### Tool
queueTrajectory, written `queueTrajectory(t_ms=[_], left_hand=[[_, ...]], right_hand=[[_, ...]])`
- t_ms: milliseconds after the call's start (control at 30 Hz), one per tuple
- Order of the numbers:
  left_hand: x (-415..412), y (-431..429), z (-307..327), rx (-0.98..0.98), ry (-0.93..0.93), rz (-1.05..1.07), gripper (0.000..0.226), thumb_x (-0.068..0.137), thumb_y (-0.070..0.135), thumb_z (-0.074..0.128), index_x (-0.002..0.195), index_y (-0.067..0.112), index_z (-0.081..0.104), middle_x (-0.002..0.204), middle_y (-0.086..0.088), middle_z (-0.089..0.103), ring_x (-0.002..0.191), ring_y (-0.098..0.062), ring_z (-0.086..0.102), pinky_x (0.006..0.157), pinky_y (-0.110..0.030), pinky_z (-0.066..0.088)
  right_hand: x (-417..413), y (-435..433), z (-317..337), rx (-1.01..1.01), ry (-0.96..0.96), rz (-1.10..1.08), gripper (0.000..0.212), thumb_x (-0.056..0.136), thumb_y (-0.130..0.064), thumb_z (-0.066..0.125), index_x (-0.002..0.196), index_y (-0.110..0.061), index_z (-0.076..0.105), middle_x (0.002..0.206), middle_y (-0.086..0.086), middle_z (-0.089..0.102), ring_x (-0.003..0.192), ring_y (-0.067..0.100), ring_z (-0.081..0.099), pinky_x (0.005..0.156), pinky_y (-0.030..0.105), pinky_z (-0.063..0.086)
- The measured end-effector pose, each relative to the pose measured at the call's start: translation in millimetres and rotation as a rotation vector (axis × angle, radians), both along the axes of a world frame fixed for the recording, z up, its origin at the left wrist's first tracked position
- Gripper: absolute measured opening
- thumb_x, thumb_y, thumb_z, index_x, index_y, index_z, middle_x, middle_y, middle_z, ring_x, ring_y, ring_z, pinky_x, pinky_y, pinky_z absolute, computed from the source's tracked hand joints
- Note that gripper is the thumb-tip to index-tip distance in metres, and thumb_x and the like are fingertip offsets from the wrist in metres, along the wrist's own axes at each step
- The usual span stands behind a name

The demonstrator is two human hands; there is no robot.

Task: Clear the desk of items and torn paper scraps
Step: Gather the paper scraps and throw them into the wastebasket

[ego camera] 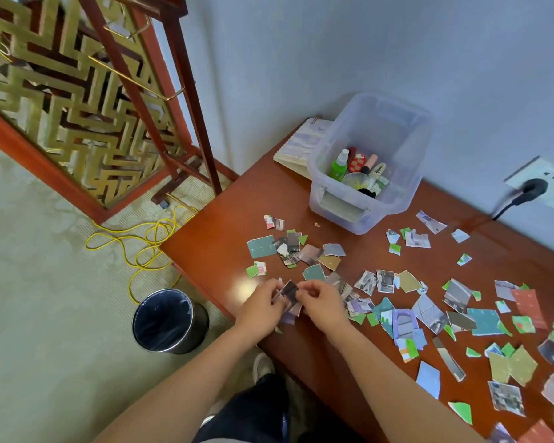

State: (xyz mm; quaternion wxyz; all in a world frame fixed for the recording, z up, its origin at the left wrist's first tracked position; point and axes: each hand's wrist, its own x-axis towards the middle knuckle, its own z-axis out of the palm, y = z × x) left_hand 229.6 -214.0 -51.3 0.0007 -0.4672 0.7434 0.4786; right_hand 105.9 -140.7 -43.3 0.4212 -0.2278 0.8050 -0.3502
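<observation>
Scraps (289, 298) are pinched in a small stack between left hand (262, 306) and right hand (321, 303) at the tabletop (224, 225) edge; the bin (168, 319) lies on the floor just beside the left hand.

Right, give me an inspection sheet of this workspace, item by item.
Surface: glossy reddish-brown wooden desk, set against a pale wall.
Job's things: torn printed paper scraps spread over most of the desk; clear plastic storage bin holding a green spray bottle and other small items.
Clutter: spiral-bound notebook beside the bin, partly hidden by it.
Grippers: left hand and right hand pinch a small stack of scraps at the desk's near edge.
Cables: yellow cord looped on the floor; black plug in a wall socket.
Surroundings: black-lined round waste bin on the floor beside the desk; gold lattice screen.
</observation>
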Motion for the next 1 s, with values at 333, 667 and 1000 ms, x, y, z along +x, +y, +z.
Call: queueTrajectory(t_ms=[333,667,1000], left_hand=[[-23,-15,5,0.08,0.076,0.281,0.015,0.096,0.016,0.04,0.086,0.024,0.048,0.07,0.002,0.054,0.061,-0.017,0.049,0.059,-0.034,0.038],[-21,-28,-20,-0.22,0.115,0.194,0.02,0.099,0.032,0.034,0.092,0.027,0.052,0.078,0.008,0.058,0.076,-0.015,0.055,0.068,-0.04,0.047],[-7,-34,-53,-0.673,0.225,-0.03,0.057,0.076,0.079,0.034,0.087,0.031,0.063,0.078,0.013,0.065,0.072,-0.005,0.057,0.059,-0.029,0.046]], right_hand=[[-7,-15,9,-0.111,-0.161,-0.229,0.018,0.095,-0.008,0.053,0.098,-0.015,0.07,0.097,0.005,0.068,0.086,0.017,0.062,0.074,0.032,0.054],[-13,-30,-24,-0.143,-0.177,-0.121,0.006,0.089,-0.022,0.054,0.086,-0.017,0.056,0.074,-0.004,0.053,0.06,0.01,0.048,0.053,0.024,0.037],[-18,-18,-50,-0.184,0.343,0.243,0.015,0.084,-0.018,0.057,0.091,-0.029,0.064,0.06,-0.008,0.051,0.058,0.008,0.048,0.056,0.027,0.036]])
